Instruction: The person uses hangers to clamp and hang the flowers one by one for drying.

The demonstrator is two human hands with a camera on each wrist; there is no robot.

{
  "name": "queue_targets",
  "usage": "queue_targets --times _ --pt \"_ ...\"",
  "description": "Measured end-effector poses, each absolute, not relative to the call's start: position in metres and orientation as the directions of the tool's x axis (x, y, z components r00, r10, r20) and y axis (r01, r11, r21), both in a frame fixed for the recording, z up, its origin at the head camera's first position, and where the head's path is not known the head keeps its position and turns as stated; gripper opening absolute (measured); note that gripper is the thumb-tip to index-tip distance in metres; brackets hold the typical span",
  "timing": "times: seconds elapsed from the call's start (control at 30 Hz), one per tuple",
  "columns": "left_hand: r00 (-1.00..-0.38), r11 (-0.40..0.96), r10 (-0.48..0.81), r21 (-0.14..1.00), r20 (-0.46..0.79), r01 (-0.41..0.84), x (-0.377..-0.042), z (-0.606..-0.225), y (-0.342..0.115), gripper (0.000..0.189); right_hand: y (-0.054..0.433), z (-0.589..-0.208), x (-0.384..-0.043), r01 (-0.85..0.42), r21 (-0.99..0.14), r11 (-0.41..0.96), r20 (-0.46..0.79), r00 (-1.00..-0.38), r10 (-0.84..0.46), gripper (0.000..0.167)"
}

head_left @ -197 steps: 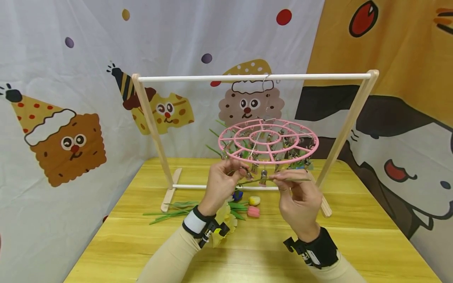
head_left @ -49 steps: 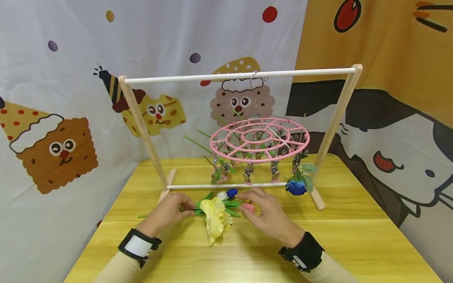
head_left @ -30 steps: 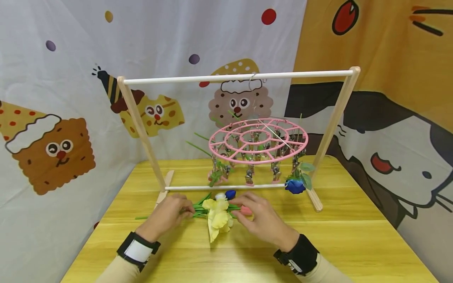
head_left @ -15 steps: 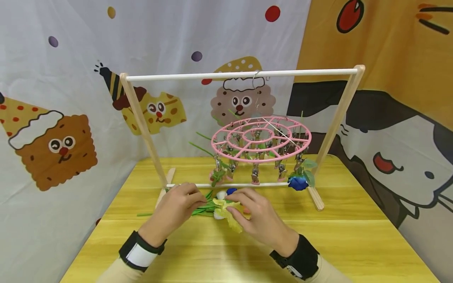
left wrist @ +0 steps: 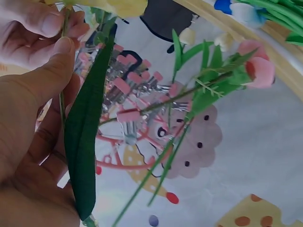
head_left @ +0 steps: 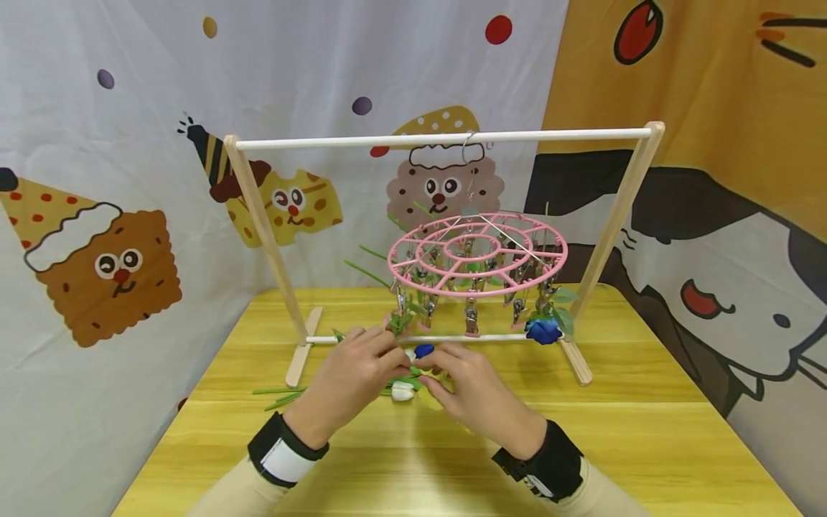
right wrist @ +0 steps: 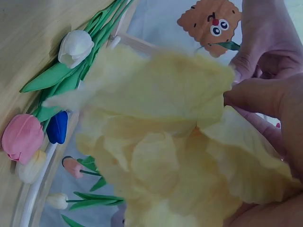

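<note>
1. The table [head_left: 646,438] carries a wooden rack [head_left: 267,237], which stands on the far side of both hands.
2. From the rack's top bar hangs a round pink hanger [head_left: 478,294], above the table and far of the hands. Its left edge lies beyond the left hand, its right edge to the right of the right hand; the left hand seems the nearer to its left-edge clips.
3. The left hand [head_left: 352,377] pinches the stem [left wrist: 65,23] between thumb and fingers.
4. The right hand [head_left: 478,391] also has its fingertips together, pinching at the bloom's base; exactly what they clamp is partly hidden.
5. The yellow flower [right wrist: 161,156] is between the hands, its bloom at the right hand's fingers. Its long axis runs roughly left to right, stem toward the left hand.
6. A long dark leaf [left wrist: 85,137] lies along the left hand's fingers.
7. A white tulip [head_left: 402,392] lies on the table, just beside the hands.
</note>
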State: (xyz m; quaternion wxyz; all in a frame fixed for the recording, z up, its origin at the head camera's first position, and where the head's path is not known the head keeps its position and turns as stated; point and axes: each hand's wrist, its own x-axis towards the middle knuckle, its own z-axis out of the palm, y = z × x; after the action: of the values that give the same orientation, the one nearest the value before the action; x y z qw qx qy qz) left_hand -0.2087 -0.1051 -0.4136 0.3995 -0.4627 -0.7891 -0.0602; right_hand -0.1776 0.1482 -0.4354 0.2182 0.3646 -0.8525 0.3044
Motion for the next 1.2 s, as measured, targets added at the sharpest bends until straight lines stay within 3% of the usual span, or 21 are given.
queue_targets --times 0.3,0.5,0.83,0.93,1.07,1.2 --pt "-0.182 0.562 0.691 -0.362 0.699 0.743 -0.21 -0.411 -0.091 0.03 0.159 -0.445 -0.18 -0.753 -0.391 0.529 0.612 -0.642 -0.462 0.018" --pt "-0.185 0.598 0.613 -0.299 0.768 0.743 -0.21 -0.404 -0.097 0.037 0.171 -0.452 -0.178 -0.743 -0.382 0.549 0.619 -0.647 -0.446 0.021" --pt "-0.3 0.493 0.454 0.043 0.839 0.869 -0.211 -0.401 -0.113 0.056 0.189 -0.458 -0.176 -0.739 -0.376 0.559 0.662 -0.636 -0.396 0.027" --pt "-0.329 0.45 0.402 0.128 0.855 0.884 -0.212 -0.408 -0.109 0.048 0.192 -0.458 -0.175 -0.743 -0.376 0.554 0.688 -0.624 -0.371 0.029" --pt "-0.388 0.422 0.369 0.219 0.845 0.88 -0.213 -0.416 -0.099 0.02 0.194 -0.459 -0.175 -0.757 -0.365 0.542 0.731 -0.593 -0.337 0.029" --pt "-0.448 0.428 0.36 0.282 0.818 0.858 -0.21 -0.417 -0.087 0.025 0.196 -0.458 -0.177 -0.771 -0.375 0.516 0.757 -0.576 -0.31 0.031"
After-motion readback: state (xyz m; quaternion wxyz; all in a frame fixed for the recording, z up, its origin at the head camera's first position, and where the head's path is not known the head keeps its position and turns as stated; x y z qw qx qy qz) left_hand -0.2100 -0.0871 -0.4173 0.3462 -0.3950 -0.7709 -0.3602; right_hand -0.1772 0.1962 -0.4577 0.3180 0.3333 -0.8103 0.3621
